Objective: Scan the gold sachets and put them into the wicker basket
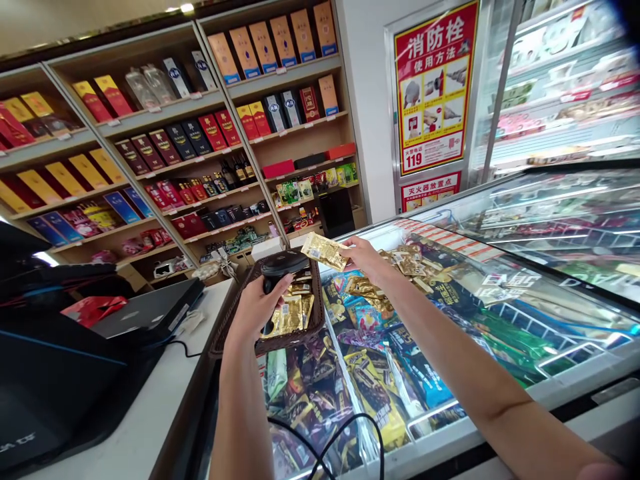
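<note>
Right hand (pixel 364 256) was extended over the display freezer, thumb and fingers pinched closed on one end of a gold foil packet (pixel 324 251). That packet was held up in the air, just beyond the far right corner of a brown wicker basket (pixel 295 343), its printed face toward the viewer. Left hand (pixel 263 303) was wrapped around the grip of a black handheld scanner (pixel 284 264), fingers curled closed; the scanner's head was raised above the basket, near the held packet and apart from it. Further gold foil packets (pixel 285 319) lay inside the basket, partly hidden by the left hand.

Beneath and to the right of the basket stood the glass-topped display freezer (pixel 440 435), stocked with wrapped goods in yellow, blue, purple and green. Loose gold packets (pixel 407 260) were seen beyond the right forearm; whether they lay on or under the glass could not be told. A black cable (pixel 367 417) looped across the near side.

To the left, a white worktop (pixel 170 387) carried black equipment (pixel 145 310) and a red plastic wrapper (pixel 95 310). Along the far side, wooden shelving (pixel 305 148) displayed boxed goods and bottles. A red fire-hydrant instruction poster (pixel 434 90) was noted at far right.
</note>
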### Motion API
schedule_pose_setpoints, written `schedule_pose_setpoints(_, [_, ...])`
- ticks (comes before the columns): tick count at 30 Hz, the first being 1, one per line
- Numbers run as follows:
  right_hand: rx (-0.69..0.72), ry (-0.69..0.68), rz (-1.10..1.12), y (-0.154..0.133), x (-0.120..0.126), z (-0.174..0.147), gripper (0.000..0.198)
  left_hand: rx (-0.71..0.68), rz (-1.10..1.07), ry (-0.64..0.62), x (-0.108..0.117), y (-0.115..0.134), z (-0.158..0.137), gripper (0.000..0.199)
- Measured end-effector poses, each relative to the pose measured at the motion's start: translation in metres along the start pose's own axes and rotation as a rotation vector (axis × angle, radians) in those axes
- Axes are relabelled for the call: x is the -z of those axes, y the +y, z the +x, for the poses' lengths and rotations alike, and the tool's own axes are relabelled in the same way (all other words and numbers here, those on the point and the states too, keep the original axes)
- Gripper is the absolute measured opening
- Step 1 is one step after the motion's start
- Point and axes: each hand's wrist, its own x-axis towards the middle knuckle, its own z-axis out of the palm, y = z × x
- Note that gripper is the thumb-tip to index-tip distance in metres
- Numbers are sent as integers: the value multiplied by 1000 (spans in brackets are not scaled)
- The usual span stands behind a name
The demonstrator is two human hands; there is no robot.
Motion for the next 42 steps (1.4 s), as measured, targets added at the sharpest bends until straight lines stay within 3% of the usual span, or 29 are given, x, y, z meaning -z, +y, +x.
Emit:
schedule_pose_setpoints(9, [16, 12, -42, 8, 1, 7, 11, -17, -14, 1, 0, 0, -1, 49])
schedule_pose_setpoints(11, [53, 83, -173, 17, 9, 18, 8, -2, -2, 4, 1, 0, -1, 50])
schedule_pose_setpoints(15, [115, 362, -609, 36, 44, 42, 15, 38, -43, 7, 5, 1, 1, 52])
schedule_pose_setpoints(22, [-99, 569, -813, 60, 96, 59, 40, 70, -134, 7, 8, -6, 6, 53])
schedule_pose_setpoints(26, [-210, 592, -952, 73, 108, 57, 50, 115, -128, 39, 12, -8, 5, 52])
schedule_pose_setpoints(29, [-207, 614, -1099, 77, 106, 54, 51, 116, -142, 43, 18, -11, 3, 52])
schedule_pose_setpoints(32, [-103, 539, -1200, 71, 84, 48, 44, 99, -137, 57, 23, -17, 3, 51])
schedule_pose_setpoints(34, [15, 408, -1214, 64, 54, 38, 34, 93, -133, 64, 26, -21, 3, 51])
schedule_pose_setpoints(36, [150, 247, -1208, 60, 12, 24, 27, 85, -140, 64, 28, -23, 3, 51])
schedule_pose_setpoints(39, [354, -109, -1196, 62, -58, -1, 23, 82, -136, 87, 30, -24, 1, 52])
schedule_pose_setpoints(42, [349, -298, -1309, 71, -118, -21, 44, 66, -158, 97, 32, -23, -2, 51])
